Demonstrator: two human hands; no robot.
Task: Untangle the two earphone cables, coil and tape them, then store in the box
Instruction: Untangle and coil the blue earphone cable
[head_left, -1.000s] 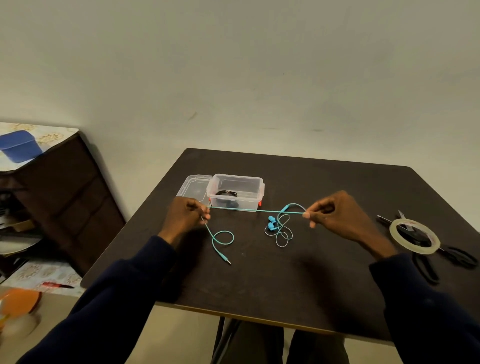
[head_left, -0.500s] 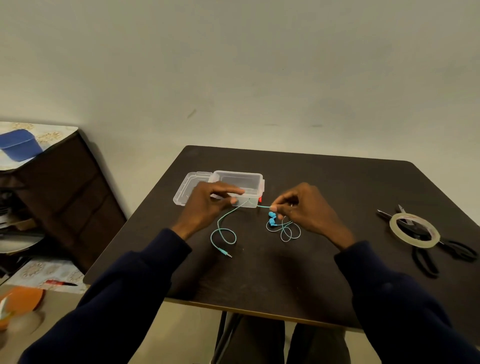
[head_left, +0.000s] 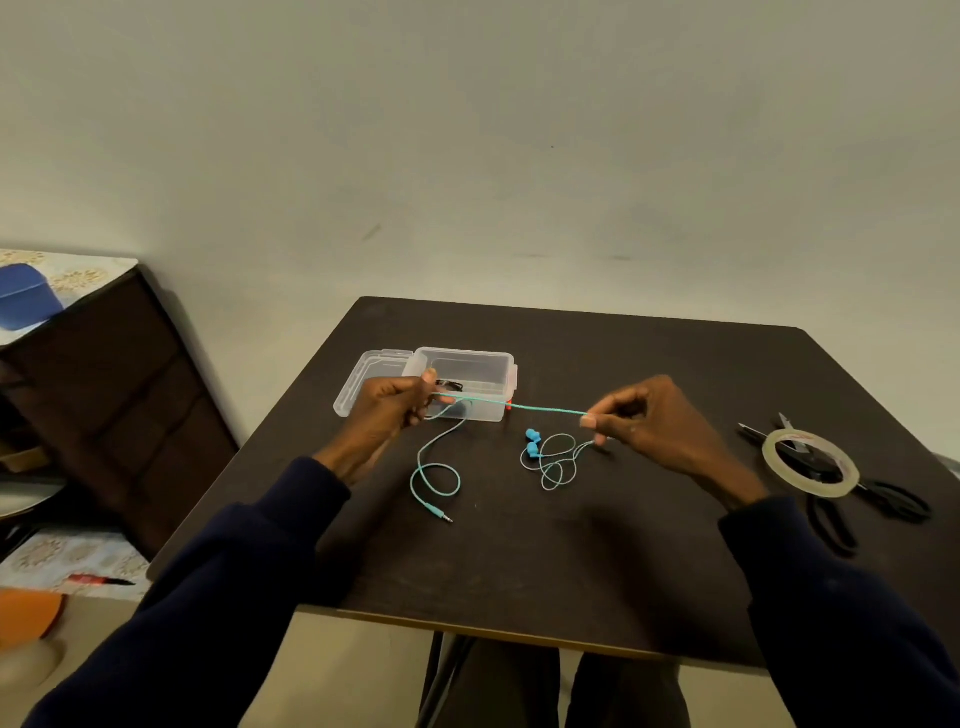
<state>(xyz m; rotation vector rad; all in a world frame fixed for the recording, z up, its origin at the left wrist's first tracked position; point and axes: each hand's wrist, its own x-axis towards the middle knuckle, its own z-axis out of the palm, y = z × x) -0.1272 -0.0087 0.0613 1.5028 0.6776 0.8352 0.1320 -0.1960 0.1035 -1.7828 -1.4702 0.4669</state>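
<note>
A teal earphone cable (head_left: 524, 408) is stretched taut between my two hands above the dark table (head_left: 597, 561). My left hand (head_left: 387, 410) pinches one end in front of the clear plastic box (head_left: 467, 364); my right hand (head_left: 649, 421) pinches the other end further right. Below the left hand the cable hangs down into a loop ending in the jack plug (head_left: 444, 516). The blue earbuds (head_left: 532, 441) and thin loops of cable lie on the table under the right hand. A dark coiled item (head_left: 451, 385) lies inside the box.
The box's clear lid (head_left: 366, 379) lies to its left. A roll of clear tape (head_left: 810, 462) rests on black scissors (head_left: 883, 499) at the right. A dark cabinet (head_left: 104, 395) with a blue container (head_left: 26, 296) stands left of the table.
My hands came together near the box half a second ago and have now moved apart again, pulling a doubled length of the teal cable taut between them.
</note>
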